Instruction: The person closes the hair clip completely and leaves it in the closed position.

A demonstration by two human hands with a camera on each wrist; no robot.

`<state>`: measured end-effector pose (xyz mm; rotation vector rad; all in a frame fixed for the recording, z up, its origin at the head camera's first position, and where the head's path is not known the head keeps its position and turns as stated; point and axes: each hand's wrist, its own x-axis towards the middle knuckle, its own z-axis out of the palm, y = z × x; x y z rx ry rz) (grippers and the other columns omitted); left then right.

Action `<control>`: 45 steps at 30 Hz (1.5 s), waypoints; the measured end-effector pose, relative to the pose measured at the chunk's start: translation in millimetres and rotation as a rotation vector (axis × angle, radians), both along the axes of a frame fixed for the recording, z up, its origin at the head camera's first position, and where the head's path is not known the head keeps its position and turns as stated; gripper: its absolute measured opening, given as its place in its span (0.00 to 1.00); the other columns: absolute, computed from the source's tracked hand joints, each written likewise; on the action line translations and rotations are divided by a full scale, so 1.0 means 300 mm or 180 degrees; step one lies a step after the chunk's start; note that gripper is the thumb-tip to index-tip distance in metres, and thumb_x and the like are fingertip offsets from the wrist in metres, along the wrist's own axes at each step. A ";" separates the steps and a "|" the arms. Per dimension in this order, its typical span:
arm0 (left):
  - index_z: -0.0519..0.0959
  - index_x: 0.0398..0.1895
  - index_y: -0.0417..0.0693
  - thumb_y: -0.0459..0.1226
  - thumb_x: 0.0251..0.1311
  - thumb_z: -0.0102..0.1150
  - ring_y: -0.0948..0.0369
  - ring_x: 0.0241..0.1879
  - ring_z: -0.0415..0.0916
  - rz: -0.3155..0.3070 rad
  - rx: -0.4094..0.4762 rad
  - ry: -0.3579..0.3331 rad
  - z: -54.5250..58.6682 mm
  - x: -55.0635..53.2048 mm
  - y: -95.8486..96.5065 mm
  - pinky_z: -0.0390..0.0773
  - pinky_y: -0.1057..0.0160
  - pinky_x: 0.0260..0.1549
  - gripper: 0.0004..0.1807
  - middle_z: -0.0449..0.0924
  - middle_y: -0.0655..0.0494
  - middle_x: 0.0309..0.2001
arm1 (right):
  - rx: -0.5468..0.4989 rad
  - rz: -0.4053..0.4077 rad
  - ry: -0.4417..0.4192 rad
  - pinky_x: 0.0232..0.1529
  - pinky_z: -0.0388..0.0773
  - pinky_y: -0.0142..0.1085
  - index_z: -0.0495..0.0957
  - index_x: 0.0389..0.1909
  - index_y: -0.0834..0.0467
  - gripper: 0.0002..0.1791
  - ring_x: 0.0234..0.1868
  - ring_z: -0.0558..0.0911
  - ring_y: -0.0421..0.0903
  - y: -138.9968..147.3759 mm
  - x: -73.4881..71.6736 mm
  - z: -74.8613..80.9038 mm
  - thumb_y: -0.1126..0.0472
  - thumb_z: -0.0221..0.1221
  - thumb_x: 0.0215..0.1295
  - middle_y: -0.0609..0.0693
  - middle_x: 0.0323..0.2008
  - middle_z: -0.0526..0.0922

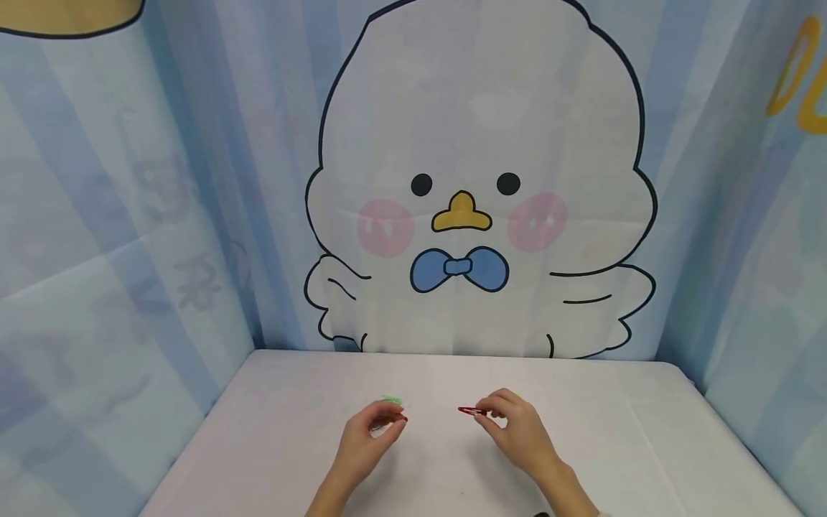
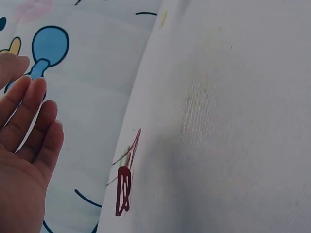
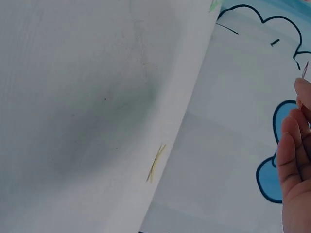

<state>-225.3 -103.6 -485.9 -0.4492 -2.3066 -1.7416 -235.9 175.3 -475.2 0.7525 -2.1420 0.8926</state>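
My right hand (image 1: 517, 434) pinches a dark red snap hair clip (image 1: 468, 411) between thumb and fingers, above the white table. In the right wrist view only a thin end of that clip (image 3: 305, 69) shows past the fingertips. My left hand (image 1: 368, 438) hovers with relaxed, bent fingers, thumb near the fingertips; no clip shows in it in the left wrist view. Beyond it lie several dark red hair clips (image 2: 124, 191) on the table, partly overlapping, with a green clip (image 1: 392, 399) behind them. Yellow clips (image 3: 155, 164) lie crossed near the table's far edge.
The white table (image 1: 646, 445) ends at a hanging cloth printed with a white cartoon bird (image 1: 478, 122). Striped blue cloth (image 1: 97, 287) closes in the left side, and more the right (image 1: 769, 287). A small dark object (image 1: 541, 514) shows at the bottom edge.
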 end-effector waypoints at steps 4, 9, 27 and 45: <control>0.83 0.44 0.46 0.33 0.61 0.69 0.58 0.43 0.80 0.0109 -0.0124 -0.0004 -0.008 -0.017 -0.024 0.81 0.54 0.46 0.09 0.84 0.54 0.41 | -0.0011 -0.0081 -0.0131 0.30 0.78 0.32 0.84 0.30 0.54 0.17 0.29 0.78 0.41 0.018 -0.012 -0.003 0.75 0.76 0.43 0.40 0.31 0.80; 0.83 0.45 0.44 0.33 0.62 0.68 0.56 0.45 0.79 0.0188 -0.0328 -0.0055 -0.018 -0.035 -0.057 0.78 0.43 0.49 0.09 0.85 0.51 0.43 | -0.0063 -0.0185 -0.0405 0.30 0.78 0.33 0.84 0.30 0.53 0.16 0.29 0.78 0.40 0.043 -0.027 -0.012 0.74 0.76 0.45 0.39 0.30 0.81; 0.83 0.46 0.44 0.32 0.62 0.67 0.54 0.48 0.78 0.0449 -0.0774 -0.0298 -0.043 -0.072 -0.139 0.74 0.43 0.54 0.10 0.84 0.56 0.42 | -0.0075 -0.0439 -0.1130 0.33 0.75 0.34 0.85 0.30 0.53 0.11 0.29 0.75 0.40 0.109 -0.077 -0.032 0.70 0.75 0.51 0.39 0.29 0.79; 0.82 0.46 0.44 0.32 0.61 0.69 0.53 0.46 0.77 0.0351 -0.1057 -0.0322 -0.054 -0.109 -0.190 0.75 0.43 0.52 0.11 0.82 0.57 0.42 | 0.0189 -0.0686 -0.1595 0.33 0.73 0.35 0.86 0.33 0.57 0.08 0.31 0.74 0.43 0.144 -0.131 -0.056 0.70 0.73 0.54 0.43 0.29 0.79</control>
